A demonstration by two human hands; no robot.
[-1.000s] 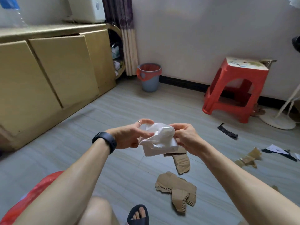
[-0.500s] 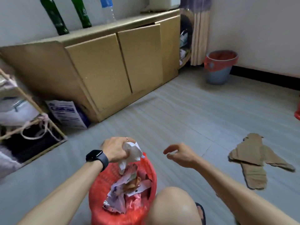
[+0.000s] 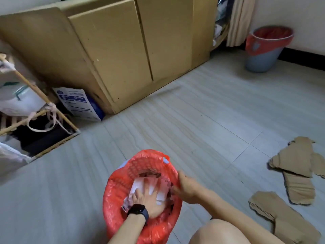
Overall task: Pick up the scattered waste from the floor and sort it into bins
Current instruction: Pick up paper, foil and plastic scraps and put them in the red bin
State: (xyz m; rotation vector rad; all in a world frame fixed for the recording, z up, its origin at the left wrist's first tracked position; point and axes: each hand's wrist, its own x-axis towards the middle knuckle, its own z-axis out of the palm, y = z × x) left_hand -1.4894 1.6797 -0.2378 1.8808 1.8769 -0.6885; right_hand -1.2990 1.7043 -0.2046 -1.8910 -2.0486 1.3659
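Head view, floor level. At left a wooden-framed rack [image 3: 35, 120] holds white bags, with a printed white-and-blue packet [image 3: 79, 103] leaning just beside it against the tan cabinet [image 3: 123, 59]. Centre foreground: a bin lined with a red plastic bag [image 3: 114, 199], its mouth open upward. The left hand [image 3: 151, 199], smartwatch [image 3: 138, 211] on the wrist, is inside the bin with fingers [image 3: 146, 185] spread flat, pressing down on crumpled white paper [image 3: 139, 186] and printed wrappers; it presses rather than grips. The right hand [image 3: 187, 188] sits at the bin's right rim, fingers apparently curled over the red liner edge; whether it pinches the liner or only steadies it I cannot tell. Judgement: the paper is light, soft and springy, so it compacts under a flat palm but may rebound; the thin liner looks slippery and liable to slide off the rim, hence the steadying hand. Right of the bin, torn pieces of corrugated cardboard [image 3: 295, 164] lie flat on the grey floor [image 3: 193, 120], well apart from the bin. Judgement: these are light, stiff, flat against the floor, best lifted by a raised torn edge, then folded. Far right rear, a second grey bin with a red liner [image 3: 265, 48] stands by the wall.
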